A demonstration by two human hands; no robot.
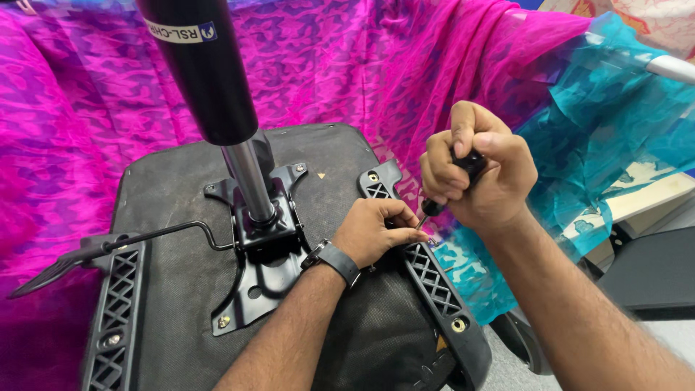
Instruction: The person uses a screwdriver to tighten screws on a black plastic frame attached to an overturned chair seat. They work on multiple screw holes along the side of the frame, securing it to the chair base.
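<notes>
An upturned office chair seat (174, 188) lies before me, its black underside facing up. A black gas cylinder (206, 72) rises from the metal mounting plate (264, 246) at its centre. My right hand (478, 170) is closed around a black-handled screwdriver (452, 185), its tip pointing down at the right armrest bracket (427, 268). My left hand (376, 232), with a dark watch on the wrist, rests on that bracket and pinches at the spot where the tip meets it.
A second lattice bracket (116, 311) sits on the seat's left side, with a height lever (108, 246) reaching over it. Pink and purple cloth (72, 108) hangs behind, teal cloth (615, 123) at the right. A dark object (651, 275) stands at far right.
</notes>
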